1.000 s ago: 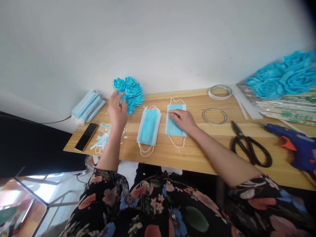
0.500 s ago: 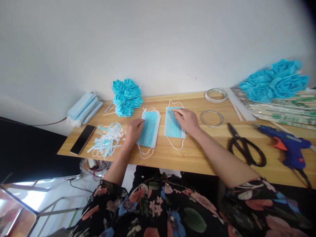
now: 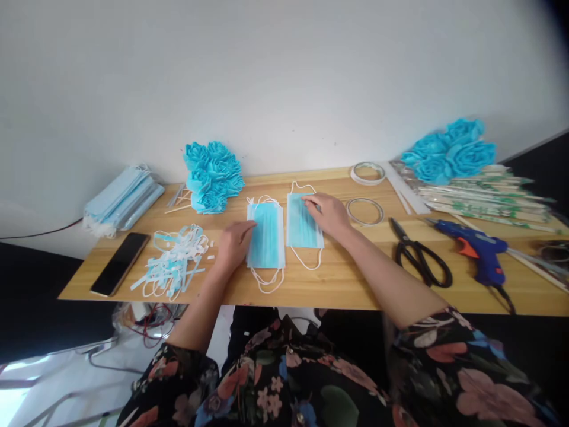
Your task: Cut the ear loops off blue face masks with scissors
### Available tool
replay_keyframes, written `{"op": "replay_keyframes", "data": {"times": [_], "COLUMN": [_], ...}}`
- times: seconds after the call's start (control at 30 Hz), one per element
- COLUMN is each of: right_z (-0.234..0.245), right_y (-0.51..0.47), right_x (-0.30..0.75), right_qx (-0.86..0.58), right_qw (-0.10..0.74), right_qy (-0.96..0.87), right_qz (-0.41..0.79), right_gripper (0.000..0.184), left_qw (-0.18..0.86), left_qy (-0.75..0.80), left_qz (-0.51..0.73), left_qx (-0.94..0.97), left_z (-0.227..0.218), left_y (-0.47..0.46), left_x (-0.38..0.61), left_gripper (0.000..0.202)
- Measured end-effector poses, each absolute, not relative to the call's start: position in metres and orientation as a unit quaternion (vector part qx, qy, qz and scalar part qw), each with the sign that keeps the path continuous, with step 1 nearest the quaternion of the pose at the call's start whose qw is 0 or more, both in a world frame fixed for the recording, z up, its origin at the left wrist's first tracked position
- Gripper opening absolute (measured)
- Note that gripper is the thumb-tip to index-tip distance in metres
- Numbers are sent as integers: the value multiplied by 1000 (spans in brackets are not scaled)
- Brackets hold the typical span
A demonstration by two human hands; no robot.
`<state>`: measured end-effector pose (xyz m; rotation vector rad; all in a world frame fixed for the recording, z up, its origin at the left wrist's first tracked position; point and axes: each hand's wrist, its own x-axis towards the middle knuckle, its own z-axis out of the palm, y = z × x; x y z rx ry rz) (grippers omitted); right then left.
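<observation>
A blue pleated face mask [image 3: 306, 222] with white ear loops lies flat on the table. My right hand [image 3: 328, 214] rests across its upper right part, fingers extended and fingertips touching the blue face. To the left lies a small stack of face masks [image 3: 267, 237], several ear loops showing at its top and bottom. Beside that stack my left hand [image 3: 233, 242] has its fingers bent and closed at the left edge, fingertips just over the border. The underside of the left-hand grip is hidden.
Left: a pile of masks [image 3: 122, 198], a phone [image 3: 120, 264], cut strips and loops [image 3: 175, 261]. Behind stand blue flowers [image 3: 213, 177]. Right: tape rolls [image 3: 368, 173], black scissors [image 3: 422, 258], a blue glue gun [image 3: 480, 246], more flowers [image 3: 448, 154] and wrapped sticks [image 3: 493, 198].
The view has shifted, so the table's things appear further left. Both hands stay by the same masks, with the right hand's fingers still on the single mask.
</observation>
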<state>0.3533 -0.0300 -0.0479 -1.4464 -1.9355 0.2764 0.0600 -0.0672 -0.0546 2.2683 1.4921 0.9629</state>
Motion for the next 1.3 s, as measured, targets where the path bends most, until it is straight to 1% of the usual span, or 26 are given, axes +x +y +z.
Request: {"op": "replay_keyframes", "data": {"times": [0.2, 0.33, 0.63, 0.77, 0.87, 0.93, 1.03, 1.13, 1.23, 1.3], "right_z": [-52, -59, -60, -61, -62, -62, -64, -67, -70, -70], "right_y": [-25, -22, -24, -23, -21, -20, -19, -18, -16, -16], "right_x": [360, 361, 363, 363, 364, 364, 365, 365, 365, 365], "right_qx": [-545, -524, -510, -507, -503, -501, -504, -502, -491, -485], "right_qw": [276, 240, 205, 210, 219, 226, 230, 237, 250, 253], "right_qy": [-789, -815, -835, -836, -836, -835, -832, -831, -834, -837], "right_qz": [64, 54, 26, 25, 27, 26, 27, 27, 23, 23], "right_gripper": [29, 30, 30, 29, 29, 29, 29, 28, 28, 29], "left_qw": [137, 124, 73, 62, 68, 79, 85, 43, -25, -31], "left_qy": [504, 491, 481, 483, 484, 477, 459, 508, 636, 701], "left_qz": [325, 309, 255, 239, 244, 270, 351, 400, 344, 268], "left_qx": [789, 805, 836, 840, 838, 833, 812, 762, 690, 661], "left_z": [-50, -48, -45, -45, -47, -45, -26, 10, 43, 51], "left_y": [-76, -78, -82, -80, -80, -85, -96, -94, -59, -22], "left_x": [67, 68, 72, 74, 77, 77, 65, 25, -37, -78], "left_gripper": [29, 29, 29, 28, 28, 27, 27, 28, 32, 34]}}
